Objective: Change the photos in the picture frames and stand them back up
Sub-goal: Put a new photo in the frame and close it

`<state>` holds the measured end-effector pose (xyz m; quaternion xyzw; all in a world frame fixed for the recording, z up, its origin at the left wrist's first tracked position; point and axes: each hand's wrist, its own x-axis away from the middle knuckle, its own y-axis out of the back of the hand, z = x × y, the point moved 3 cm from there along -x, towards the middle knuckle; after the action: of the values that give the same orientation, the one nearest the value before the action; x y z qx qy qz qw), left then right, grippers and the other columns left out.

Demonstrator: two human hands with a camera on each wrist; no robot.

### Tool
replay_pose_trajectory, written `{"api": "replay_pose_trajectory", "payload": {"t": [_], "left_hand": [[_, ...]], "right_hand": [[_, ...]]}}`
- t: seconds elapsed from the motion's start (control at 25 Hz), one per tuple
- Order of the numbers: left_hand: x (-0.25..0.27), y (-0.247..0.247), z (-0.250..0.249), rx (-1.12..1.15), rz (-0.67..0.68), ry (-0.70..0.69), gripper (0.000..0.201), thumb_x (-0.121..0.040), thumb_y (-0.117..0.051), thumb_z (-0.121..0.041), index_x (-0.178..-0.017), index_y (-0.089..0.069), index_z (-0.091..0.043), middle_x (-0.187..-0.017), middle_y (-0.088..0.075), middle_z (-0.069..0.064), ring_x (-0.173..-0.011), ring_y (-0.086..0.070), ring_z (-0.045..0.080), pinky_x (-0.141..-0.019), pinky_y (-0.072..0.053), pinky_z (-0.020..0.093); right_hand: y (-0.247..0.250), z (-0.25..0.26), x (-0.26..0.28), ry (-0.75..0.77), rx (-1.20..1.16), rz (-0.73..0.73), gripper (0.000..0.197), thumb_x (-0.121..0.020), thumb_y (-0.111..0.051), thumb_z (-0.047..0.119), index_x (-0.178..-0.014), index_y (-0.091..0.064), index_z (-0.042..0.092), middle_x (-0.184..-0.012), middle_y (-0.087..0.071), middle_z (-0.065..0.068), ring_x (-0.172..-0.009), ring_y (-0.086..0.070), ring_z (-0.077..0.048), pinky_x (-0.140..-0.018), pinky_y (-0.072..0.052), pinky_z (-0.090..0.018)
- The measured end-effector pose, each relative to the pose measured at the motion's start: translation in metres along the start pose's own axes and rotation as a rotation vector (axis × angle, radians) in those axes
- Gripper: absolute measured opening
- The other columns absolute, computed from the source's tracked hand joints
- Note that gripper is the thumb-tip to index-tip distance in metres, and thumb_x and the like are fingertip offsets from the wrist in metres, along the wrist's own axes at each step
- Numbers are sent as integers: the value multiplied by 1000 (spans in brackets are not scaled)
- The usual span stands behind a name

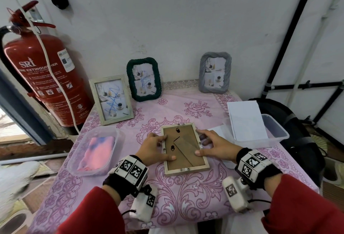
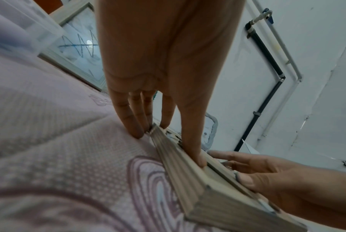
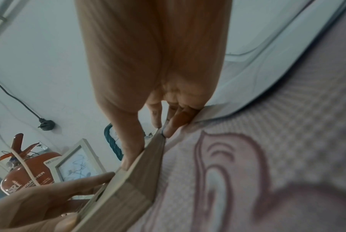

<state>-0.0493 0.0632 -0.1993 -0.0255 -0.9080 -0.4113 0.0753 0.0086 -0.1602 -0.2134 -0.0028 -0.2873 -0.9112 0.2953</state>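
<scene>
Both hands, the left hand (image 1: 154,148) and right hand (image 1: 216,145), are pinching the face-down wooden frame (image 1: 184,149) by its long rails; it is probably light, stiff, glass-fronted.

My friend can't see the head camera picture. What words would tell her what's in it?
Two hands, the left hand and the right hand, hold a face-down wooden frame on a pink flowered tablecloth. Three framed photos stand behind.
</scene>
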Motion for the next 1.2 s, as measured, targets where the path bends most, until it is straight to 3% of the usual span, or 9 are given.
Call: {"api": "replay_pose_trajectory", "payload": {"t": [0.2,0.32,0.48,0.68,0.76,0.92,1.08,1.2], "left_hand": [[1,1,3,-5,13,-20,91,-66,-82,-33,-142,-36,-12,-119,-35,3,-114,-47,18,-105,-37,26],[0,2,4,6,34,-23,87,-70,-80,-33,-142,-36,-13,-120,-35,4,-114,-47,17,-102,-36,23],[-3,12,8,77,129,-8,64,-84,-66,-28,-141,-39,-15,-128,-35,8,-113,-44,13,-93,-32,13],[-4,15,12,85,124,-27,63,-81,-70,-20,-138,-43,-15,-125,-38,8,-111,-47,13,-95,-36,17],[-5,14,11,64,106,-43,63,-80,-72,-22,-137,-45,-16,-120,-40,5,-109,-49,14,-94,-37,17],[-7,14,10,15,95,-62,63,-79,-72,-27,-136,-46,-16,-116,-39,4,-103,-49,12,-94,-38,18],[-9,12,7,-38,117,-56,63,-81,-70,-29,-137,-44,-16,-124,-38,10,-109,-50,16,-97,-39,20],[-11,11,4,-57,104,-49,62,-80,-70,-30,-136,-46,-15,-118,-38,6,-110,-52,19,-95,-40,20]], "right_hand": [[1,7,4,6,4,-6,80,-76,-76,16,-143,-30,15,-120,-40,-4,-105,-46,-14,-78,-41,-5],[0,7,3,-7,-15,-3,77,-78,-74,17,-142,-32,17,-122,-41,-6,-105,-46,-13,-86,-38,-14],[1,5,0,-62,-204,-42,55,-88,-60,8,-140,-40,10,-119,-45,-7,-104,-46,-13,-96,-39,-21],[2,5,2,-31,-158,-36,58,-85,-64,5,-138,-41,11,-113,-47,-8,-89,-48,-8,-75,-45,-3],[4,7,2,-31,-144,-39,59,-84,-65,5,-137,-41,10,-110,-47,-7,-84,-48,-7,-71,-45,-1],[7,11,0,-58,-89,-26,60,-83,-68,8,-136,-41,12,-108,-49,-7,-83,-51,-9,-68,-48,-9],[4,15,-4,-102,-72,-45,59,-83,-67,6,-134,-39,13,-105,-47,-9,-79,-50,-9,-81,-47,-26],[2,16,-5,-134,-83,-38,57,-86,-63,5,-136,-37,14,-100,-46,-5,-79,-48,-8,-80,-45,-24]]}}
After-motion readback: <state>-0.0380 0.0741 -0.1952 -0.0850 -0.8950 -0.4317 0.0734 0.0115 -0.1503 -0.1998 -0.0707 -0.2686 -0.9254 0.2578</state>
